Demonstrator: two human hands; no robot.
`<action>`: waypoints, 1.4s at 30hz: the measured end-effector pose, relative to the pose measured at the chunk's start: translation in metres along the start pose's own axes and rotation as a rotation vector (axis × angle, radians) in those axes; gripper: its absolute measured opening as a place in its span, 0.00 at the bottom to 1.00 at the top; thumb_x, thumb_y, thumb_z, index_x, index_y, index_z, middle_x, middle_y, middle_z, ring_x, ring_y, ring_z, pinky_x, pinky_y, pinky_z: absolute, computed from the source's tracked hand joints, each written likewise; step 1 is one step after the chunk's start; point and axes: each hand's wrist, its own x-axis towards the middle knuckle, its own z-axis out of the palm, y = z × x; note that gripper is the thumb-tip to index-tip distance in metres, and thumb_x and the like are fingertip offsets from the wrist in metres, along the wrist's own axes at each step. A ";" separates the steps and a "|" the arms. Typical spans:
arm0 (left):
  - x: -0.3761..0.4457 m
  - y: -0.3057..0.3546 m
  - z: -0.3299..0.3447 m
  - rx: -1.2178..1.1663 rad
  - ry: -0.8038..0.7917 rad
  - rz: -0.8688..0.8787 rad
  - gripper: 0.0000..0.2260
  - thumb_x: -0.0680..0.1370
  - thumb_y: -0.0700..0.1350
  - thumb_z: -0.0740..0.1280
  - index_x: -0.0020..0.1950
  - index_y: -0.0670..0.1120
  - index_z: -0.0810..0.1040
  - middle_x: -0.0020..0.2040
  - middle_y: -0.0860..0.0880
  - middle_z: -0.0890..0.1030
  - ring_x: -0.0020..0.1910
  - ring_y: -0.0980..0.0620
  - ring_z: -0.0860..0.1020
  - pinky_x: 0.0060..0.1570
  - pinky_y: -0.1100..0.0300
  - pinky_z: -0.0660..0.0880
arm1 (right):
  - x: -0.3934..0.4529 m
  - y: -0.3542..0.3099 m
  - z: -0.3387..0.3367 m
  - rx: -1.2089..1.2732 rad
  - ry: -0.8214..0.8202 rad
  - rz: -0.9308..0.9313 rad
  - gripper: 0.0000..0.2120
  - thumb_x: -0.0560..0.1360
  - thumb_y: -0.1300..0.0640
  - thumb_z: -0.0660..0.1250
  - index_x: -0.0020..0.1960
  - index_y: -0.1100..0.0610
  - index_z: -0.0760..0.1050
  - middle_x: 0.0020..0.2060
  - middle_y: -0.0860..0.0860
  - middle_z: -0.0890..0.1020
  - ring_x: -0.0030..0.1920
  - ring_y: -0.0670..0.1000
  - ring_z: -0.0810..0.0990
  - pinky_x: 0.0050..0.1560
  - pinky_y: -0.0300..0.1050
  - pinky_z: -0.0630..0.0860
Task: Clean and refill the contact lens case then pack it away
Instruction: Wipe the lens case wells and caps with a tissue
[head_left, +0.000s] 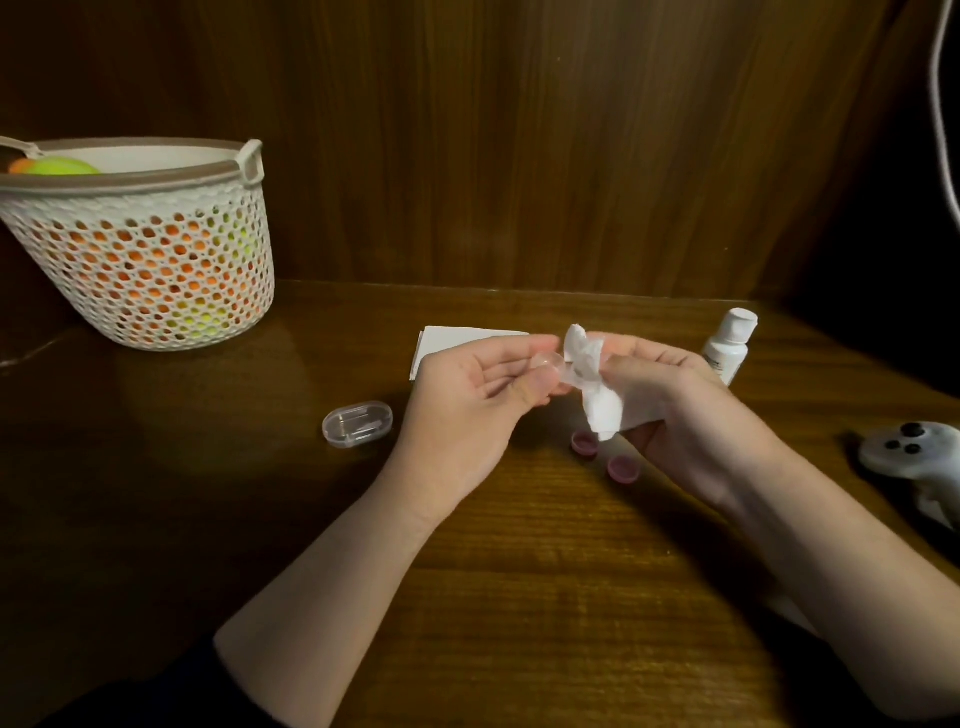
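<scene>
— While the bottle (728, 345) stands upright at the back right of the table (519, 571), can you read its label?

— No. I see dark print on its side, but it is too small and partly behind my right hand (670, 410). I find no other writing.

— What are your hands doing?

— My left hand (467, 400) is curled, thumb and fingertips pinching the clear lens case (548, 364) just above the table. My right hand is closed around a twisted white tissue (592, 384), whose upper end is pressed against the case. I think it goes into one well, but the folds hide that.

— And on the table?

— Two pink caps (602, 454) lie open side up below my right hand, near each other. A clear oval box (357, 423) lies left of my left hand. White paper (457, 340) is partly hidden behind my left hand. A white basket (150, 249) stands far left, and a pale controller (909, 457) is cut off by the right edge.
</scene>
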 end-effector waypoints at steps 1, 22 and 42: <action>0.000 0.001 0.000 0.044 0.003 0.017 0.14 0.81 0.42 0.74 0.66 0.49 0.85 0.57 0.54 0.89 0.57 0.56 0.87 0.60 0.52 0.84 | 0.001 0.000 0.000 -0.022 0.008 0.014 0.12 0.80 0.61 0.69 0.60 0.59 0.87 0.60 0.68 0.84 0.52 0.62 0.82 0.49 0.57 0.76; -0.002 -0.001 0.004 0.064 0.033 -0.007 0.13 0.77 0.43 0.78 0.60 0.56 0.86 0.58 0.56 0.88 0.57 0.61 0.86 0.59 0.55 0.84 | -0.008 0.003 0.018 -0.353 0.197 -0.168 0.14 0.67 0.40 0.79 0.49 0.45 0.89 0.45 0.49 0.90 0.46 0.59 0.88 0.46 0.78 0.81; -0.003 0.001 0.004 0.067 -0.002 0.034 0.16 0.77 0.38 0.78 0.59 0.56 0.86 0.59 0.53 0.88 0.57 0.59 0.86 0.60 0.55 0.84 | -0.003 0.001 0.010 -0.096 0.112 0.028 0.10 0.69 0.53 0.77 0.49 0.54 0.89 0.45 0.62 0.87 0.44 0.65 0.79 0.43 0.61 0.69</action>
